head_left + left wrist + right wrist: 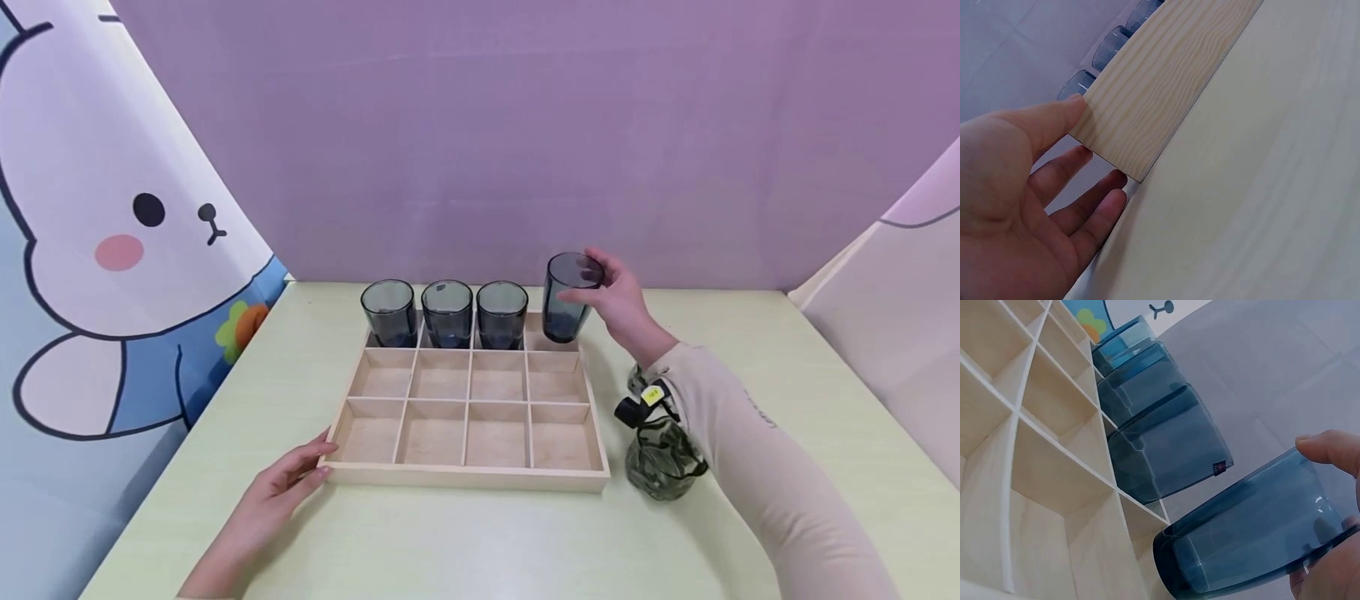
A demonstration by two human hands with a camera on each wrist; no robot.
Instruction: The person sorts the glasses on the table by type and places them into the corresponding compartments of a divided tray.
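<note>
A light wooden compartment tray (465, 477) lies on the table. Three blue-grey drinking glasses stand upright in its back row: a left one (388, 315), a middle one (447, 315) and a third one (502, 315). My right hand (626, 308) holds a fourth glass (566, 312) near its rim, thumb on one side and fingers on the other. That glass tilts slightly, its base over the back-right compartment; in the right wrist view the held glass (1254, 531) is close to the dividers. At the tray's front-left corner, my left hand (281, 487) grips the edge between thumb and fingers.
Right of the tray, below my right wrist, sits a camouflage-patterned pouch (663, 462). A purple cloth backdrop (510, 150) rises behind the table (480, 550). Printed cartoon cloth (67, 250) hangs at the left. The tray's front and middle compartments hold nothing.
</note>
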